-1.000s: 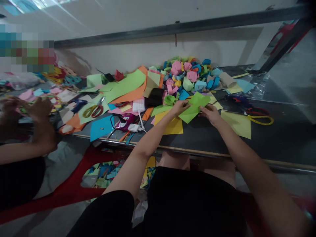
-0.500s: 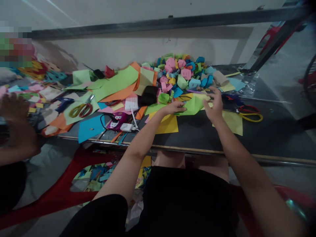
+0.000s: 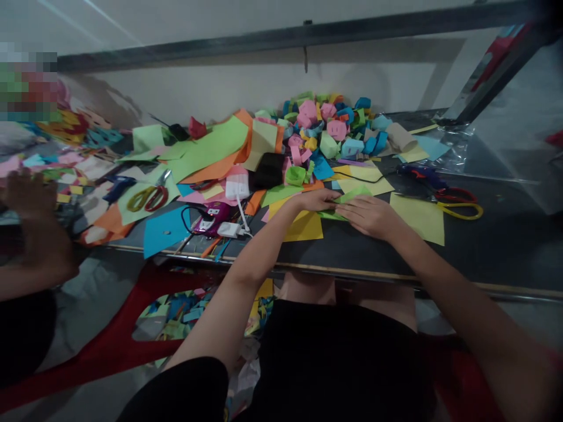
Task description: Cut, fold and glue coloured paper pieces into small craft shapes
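Both hands meet over a green paper [image 3: 358,193] near the middle of the dark table [image 3: 352,252]. My left hand [image 3: 320,200] has its fingers closed on the paper's left side. Across the paper lies my right hand [image 3: 367,215], flat, fingers stretched out to the left and touching it. Much of the green sheet is hidden under the fingers. A yellow-orange sheet [image 3: 303,227] lies below my left hand, and a pale yellow sheet [image 3: 422,220] is to the right of my right hand.
Folded paper pieces [image 3: 336,130] are heaped behind. Scissors [image 3: 461,211] and a glue gun [image 3: 420,173] lie right. A purple power strip [image 3: 211,218], a blue sheet [image 3: 165,231] and more scissors [image 3: 149,198] are left. Another person's hand [image 3: 33,193] is at far left.
My right hand has come down and left onto the green paper, from a raised pose with spread fingers. The green paper now lies lower and mostly covered. The whole view has shifted slightly.
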`<state>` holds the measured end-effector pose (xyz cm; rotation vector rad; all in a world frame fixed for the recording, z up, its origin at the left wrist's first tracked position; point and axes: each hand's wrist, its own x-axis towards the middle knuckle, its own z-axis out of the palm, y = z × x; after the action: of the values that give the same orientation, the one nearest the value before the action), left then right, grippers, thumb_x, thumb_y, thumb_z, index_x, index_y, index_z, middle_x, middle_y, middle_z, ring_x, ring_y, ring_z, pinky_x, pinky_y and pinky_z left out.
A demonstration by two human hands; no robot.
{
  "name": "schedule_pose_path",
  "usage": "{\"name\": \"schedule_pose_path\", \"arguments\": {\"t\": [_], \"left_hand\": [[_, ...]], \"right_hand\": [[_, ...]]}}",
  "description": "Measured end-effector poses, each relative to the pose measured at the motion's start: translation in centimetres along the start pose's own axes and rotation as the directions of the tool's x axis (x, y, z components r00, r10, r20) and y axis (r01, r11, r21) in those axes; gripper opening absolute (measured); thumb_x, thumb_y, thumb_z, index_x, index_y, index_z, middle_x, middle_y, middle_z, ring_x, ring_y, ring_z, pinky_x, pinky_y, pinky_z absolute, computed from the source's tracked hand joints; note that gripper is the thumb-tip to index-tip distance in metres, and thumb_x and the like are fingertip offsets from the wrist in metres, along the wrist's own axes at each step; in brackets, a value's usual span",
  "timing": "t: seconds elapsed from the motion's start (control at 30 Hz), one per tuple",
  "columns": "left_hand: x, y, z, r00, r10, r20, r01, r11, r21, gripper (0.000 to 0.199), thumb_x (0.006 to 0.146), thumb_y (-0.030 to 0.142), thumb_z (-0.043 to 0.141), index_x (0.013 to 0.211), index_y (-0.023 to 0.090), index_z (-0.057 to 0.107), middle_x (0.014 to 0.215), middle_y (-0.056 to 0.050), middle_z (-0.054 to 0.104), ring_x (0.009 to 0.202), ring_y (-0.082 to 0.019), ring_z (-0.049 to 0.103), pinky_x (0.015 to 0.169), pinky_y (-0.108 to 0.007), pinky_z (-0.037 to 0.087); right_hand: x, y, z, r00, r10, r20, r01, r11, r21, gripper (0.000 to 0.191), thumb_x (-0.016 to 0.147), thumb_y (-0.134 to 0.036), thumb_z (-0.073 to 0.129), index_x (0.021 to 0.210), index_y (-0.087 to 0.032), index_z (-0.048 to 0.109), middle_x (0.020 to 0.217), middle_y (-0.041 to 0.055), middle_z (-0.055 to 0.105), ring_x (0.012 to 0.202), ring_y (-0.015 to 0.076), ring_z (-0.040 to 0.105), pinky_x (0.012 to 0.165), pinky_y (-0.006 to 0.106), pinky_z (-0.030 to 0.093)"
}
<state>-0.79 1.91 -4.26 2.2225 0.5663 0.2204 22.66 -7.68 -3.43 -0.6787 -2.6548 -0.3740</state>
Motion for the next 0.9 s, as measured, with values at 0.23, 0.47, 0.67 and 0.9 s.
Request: {"name": "schedule_pose_path", "arguments": {"t": [0.23,0.47,0.67,0.9], "left_hand": [[-0.6,1.9,-1.0,0.918,0.020,-0.397,0.005,0.998,0.062,0.050,0.095,0.051,0.059,0.136,0.023,0.063,0.148,-0.012,0.060,0.138,-0.027,0.054,0.109,-0.040,0.046],[-3.1,5.7,4.5,0.969,-0.131,-0.210,0.233,0.772,0.591,0.026,0.101,0.027,0.052,0.113,0.016,0.073,0.118,-0.013,0.076,0.110,-0.026,0.072,0.089,-0.034,0.055],[-4.0,5.2,5.6,0.936,-0.173,-0.306,0.335,0.701,0.630,0.029,0.101,0.018,0.045,0.112,0.016,0.071,0.108,-0.014,0.077,0.100,-0.026,0.074,0.082,-0.032,0.053],[-2.4,2.0,4.4,0.832,-0.203,-0.516,0.358,0.908,0.220,0.025,0.098,0.018,0.050,0.108,0.015,0.073,0.105,-0.010,0.077,0.091,-0.019,0.070,0.084,-0.029,0.053]], "right_hand": [[0.7,-0.5,0.5,0.903,0.331,0.274,-0.277,0.936,-0.219,0.037,0.095,-0.006,0.047,0.118,-0.011,0.076,0.110,0.0155,0.080,0.101,0.0260,0.075,0.086,0.038,0.056],[0.1,-1.7,0.9,0.839,0.460,0.289,-0.459,0.885,-0.076,0.038,0.099,-0.014,0.046,0.122,-0.015,0.076,0.121,0.0132,0.077,0.107,0.0278,0.075,0.086,0.037,0.056],[-2.8,-0.5,1.3,0.776,0.600,0.193,-0.629,0.761,0.162,0.028,0.099,-0.032,0.056,0.107,-0.027,0.082,0.111,0.0042,0.081,0.103,0.0267,0.076,0.083,0.037,0.056],[-1.8,2.0,0.9,0.557,0.810,0.181,-0.826,0.520,0.215,0.023,0.090,-0.041,0.066,0.093,-0.026,0.083,0.086,0.0057,0.081,0.078,0.0263,0.072,0.073,0.037,0.052]]}}
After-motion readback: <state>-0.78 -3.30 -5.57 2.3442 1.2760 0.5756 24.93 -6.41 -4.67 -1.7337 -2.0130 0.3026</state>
